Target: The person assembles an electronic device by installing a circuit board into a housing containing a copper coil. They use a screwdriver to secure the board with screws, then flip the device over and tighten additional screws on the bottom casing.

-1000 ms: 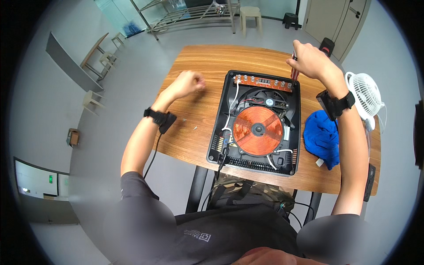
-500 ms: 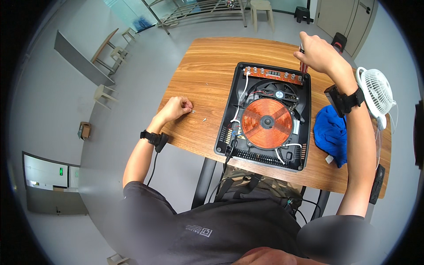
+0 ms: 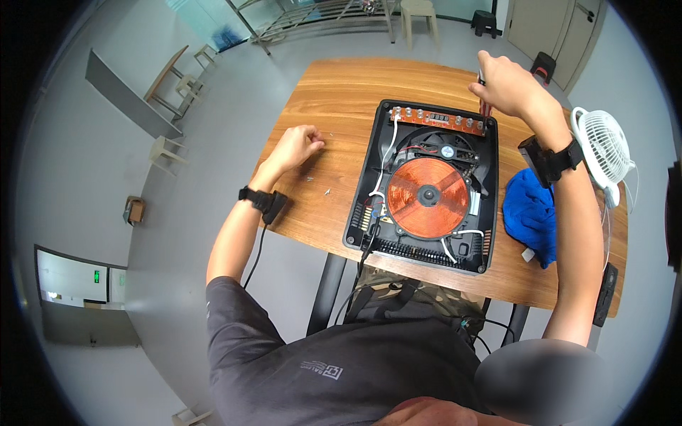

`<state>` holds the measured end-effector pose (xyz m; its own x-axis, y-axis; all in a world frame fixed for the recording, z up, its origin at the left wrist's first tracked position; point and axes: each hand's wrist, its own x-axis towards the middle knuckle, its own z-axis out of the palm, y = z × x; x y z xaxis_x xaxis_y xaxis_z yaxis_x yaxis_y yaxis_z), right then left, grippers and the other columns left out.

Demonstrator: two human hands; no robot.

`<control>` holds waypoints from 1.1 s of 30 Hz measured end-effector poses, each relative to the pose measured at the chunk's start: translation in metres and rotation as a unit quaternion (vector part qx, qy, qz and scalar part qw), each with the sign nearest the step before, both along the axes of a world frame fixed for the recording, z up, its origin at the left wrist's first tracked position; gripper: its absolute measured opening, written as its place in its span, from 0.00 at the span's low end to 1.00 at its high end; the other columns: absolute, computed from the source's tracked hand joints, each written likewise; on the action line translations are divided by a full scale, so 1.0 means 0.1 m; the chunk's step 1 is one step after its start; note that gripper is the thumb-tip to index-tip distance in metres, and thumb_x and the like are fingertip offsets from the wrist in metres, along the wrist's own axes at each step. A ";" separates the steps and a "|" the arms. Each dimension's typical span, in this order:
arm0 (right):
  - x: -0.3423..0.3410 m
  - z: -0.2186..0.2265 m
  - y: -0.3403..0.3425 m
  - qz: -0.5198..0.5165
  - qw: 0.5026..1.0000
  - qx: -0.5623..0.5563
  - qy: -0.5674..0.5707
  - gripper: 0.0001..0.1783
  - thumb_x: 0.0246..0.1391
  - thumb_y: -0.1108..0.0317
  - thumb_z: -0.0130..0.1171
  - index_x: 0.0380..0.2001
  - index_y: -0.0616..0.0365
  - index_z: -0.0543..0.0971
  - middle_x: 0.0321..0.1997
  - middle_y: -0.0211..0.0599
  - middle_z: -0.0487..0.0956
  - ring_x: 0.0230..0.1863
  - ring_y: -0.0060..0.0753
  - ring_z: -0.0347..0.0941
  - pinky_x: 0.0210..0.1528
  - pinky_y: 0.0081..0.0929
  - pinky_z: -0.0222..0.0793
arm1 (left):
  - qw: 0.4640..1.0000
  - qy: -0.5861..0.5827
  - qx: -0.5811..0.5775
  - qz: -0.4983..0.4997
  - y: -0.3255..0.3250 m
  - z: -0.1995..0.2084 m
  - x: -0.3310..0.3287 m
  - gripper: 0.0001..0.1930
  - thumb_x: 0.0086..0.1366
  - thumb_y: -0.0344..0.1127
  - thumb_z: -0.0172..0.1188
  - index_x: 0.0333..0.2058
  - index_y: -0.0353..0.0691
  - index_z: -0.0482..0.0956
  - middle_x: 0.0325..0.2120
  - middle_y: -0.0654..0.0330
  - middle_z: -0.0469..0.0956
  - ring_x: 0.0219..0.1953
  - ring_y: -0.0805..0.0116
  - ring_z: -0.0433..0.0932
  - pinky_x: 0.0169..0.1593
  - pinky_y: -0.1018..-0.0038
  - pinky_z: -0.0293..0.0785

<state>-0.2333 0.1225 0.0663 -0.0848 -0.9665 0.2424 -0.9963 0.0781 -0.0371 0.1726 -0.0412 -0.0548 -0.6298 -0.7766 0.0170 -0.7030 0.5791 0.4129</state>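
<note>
Gripping a red tool (image 3: pixel 485 108) by the upper-right corner of the opened black appliance (image 3: pixel 487 174), right of centre, is the right hand (image 3: pixel 510 84); left of centre, the left hand (image 3: pixel 298 147) curls over the tabletop (image 3: pixel 341 89), whether pinching anything I cannot tell.

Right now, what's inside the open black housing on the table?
The black housing holds a round copper-coloured coil, an orange circuit board, white wires and a fan partly hidden by the coil. Whatever else lies beneath the coil cannot be seen.
</note>
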 end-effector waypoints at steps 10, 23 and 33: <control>0.04 0.05 0.04 -0.021 0.999 0.020 -0.014 0.22 0.61 0.57 0.61 0.42 0.68 0.71 0.36 0.59 0.82 0.42 0.62 0.80 0.45 0.49 0.77 | 0.997 -0.039 -0.063 -0.007 -0.40 -0.34 -0.28 0.10 0.60 0.32 0.68 0.39 0.34 0.86 0.36 0.45 0.84 0.41 0.48 0.84 0.48 0.60 0.80; 0.04 0.06 0.06 -0.030 0.999 0.033 -0.024 0.22 0.60 0.58 0.61 0.45 0.66 0.71 0.41 0.57 0.82 0.46 0.60 0.80 0.48 0.48 0.78 | 0.978 -0.158 -0.135 0.005 -0.36 -0.32 -0.45 0.09 0.60 0.31 0.63 0.36 0.34 0.83 0.36 0.41 0.82 0.42 0.41 0.82 0.47 0.54 0.79; 0.04 0.01 0.03 -0.028 0.999 -0.002 -0.028 0.21 0.58 0.59 0.61 0.44 0.66 0.72 0.39 0.59 0.82 0.43 0.61 0.81 0.47 0.49 0.79 | 0.971 0.135 -0.071 -0.182 -0.04 0.69 -1.92 0.06 0.60 0.30 0.62 0.31 0.32 0.83 0.25 0.57 0.85 0.31 0.72 0.84 0.39 0.71 0.79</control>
<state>-0.2295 0.1257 0.0668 -0.1522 -0.9589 0.2396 -0.9867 0.1335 -0.0925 -0.0196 -0.0450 0.0138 -0.8206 -0.4805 0.3094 -0.3178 0.8337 0.4516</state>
